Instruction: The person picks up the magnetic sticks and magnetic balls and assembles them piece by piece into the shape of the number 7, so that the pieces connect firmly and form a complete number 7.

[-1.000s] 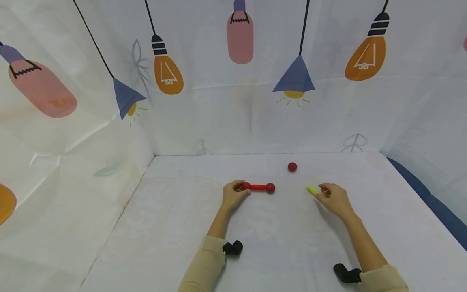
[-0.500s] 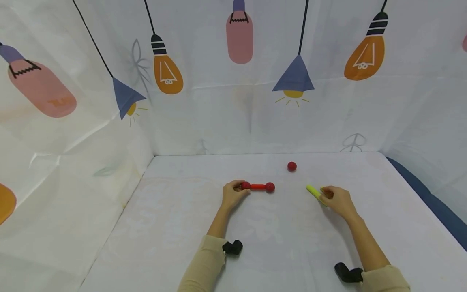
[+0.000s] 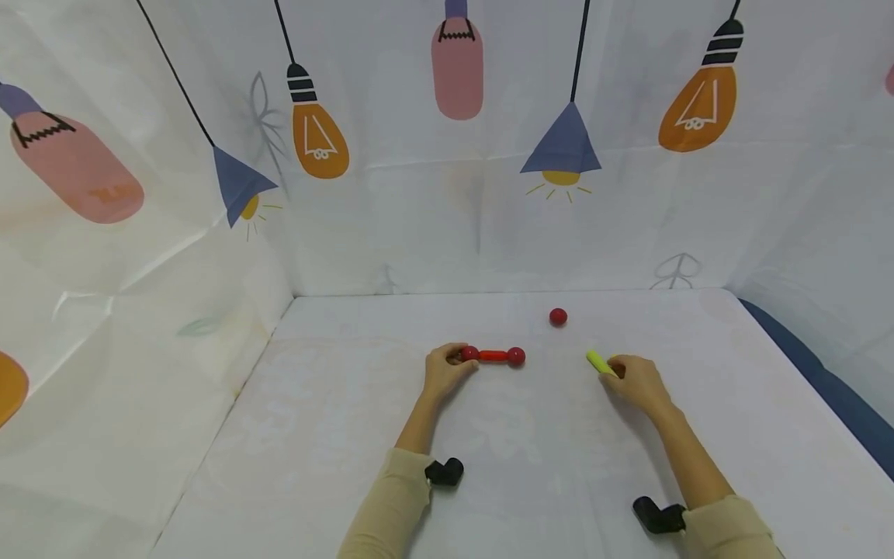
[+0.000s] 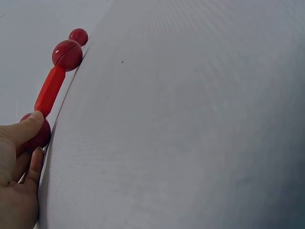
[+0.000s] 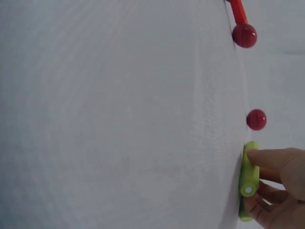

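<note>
In the head view, my left hand [image 3: 444, 374] grips the left ball of a red dumbbell-shaped piece. Its orange-red rod [image 3: 493, 356] joins two glossy red balls, the right ball [image 3: 516, 357] standing free of the fingers. The left wrist view shows the thumb pressed on the near ball [image 4: 42, 135], beside the rod's end. To the right, my right hand [image 3: 641, 382] pinches a short yellow-green stick [image 3: 599, 362] that points up and left. In the right wrist view the thumb lies along this stick [image 5: 249, 174], whose end has a white dot; a second green piece [image 5: 245, 212] shows below it, partly behind the fingers.
A loose red ball [image 3: 558, 317] lies on the white table [image 3: 531, 466] toward the back, between the hands. White sheeting [image 3: 405, 225] printed with lamps and bulbs walls the back and sides. A black wrist camera [image 3: 445, 472] sits at the left cuff.
My right hand has shifted slightly left and covers more of the yellow-green stick than half a second ago. The left hand and the red piece stay put.
</note>
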A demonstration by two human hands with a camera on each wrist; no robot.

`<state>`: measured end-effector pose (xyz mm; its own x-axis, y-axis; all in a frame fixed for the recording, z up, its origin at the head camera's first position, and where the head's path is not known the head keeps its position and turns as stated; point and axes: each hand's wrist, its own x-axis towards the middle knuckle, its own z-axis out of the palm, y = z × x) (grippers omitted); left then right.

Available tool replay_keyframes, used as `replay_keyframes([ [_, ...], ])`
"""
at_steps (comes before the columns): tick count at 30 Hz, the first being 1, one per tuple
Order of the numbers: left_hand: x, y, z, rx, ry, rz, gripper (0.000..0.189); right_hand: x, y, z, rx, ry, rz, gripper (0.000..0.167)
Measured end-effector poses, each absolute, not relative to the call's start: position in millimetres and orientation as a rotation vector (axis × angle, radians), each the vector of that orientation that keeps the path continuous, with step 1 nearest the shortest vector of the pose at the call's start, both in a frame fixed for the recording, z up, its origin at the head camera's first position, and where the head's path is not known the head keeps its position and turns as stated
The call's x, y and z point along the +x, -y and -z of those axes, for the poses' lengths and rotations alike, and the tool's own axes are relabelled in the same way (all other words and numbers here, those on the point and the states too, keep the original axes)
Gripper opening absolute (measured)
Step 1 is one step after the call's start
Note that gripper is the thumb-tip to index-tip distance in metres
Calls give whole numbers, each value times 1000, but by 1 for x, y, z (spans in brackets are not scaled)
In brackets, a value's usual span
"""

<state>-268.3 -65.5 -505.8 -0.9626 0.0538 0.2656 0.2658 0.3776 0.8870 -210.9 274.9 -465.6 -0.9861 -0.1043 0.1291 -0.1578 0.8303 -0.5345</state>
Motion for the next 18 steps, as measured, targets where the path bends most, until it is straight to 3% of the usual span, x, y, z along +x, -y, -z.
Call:
replay_keyframes([
  [8, -269, 67, 505, -285, 2452, 1613, 39, -216, -268, 458, 201, 3005, -905, 34],
  [18, -268, 65, 505, -258, 2468, 1630, 38, -213, -260, 449, -51, 2998, -1450, 50],
])
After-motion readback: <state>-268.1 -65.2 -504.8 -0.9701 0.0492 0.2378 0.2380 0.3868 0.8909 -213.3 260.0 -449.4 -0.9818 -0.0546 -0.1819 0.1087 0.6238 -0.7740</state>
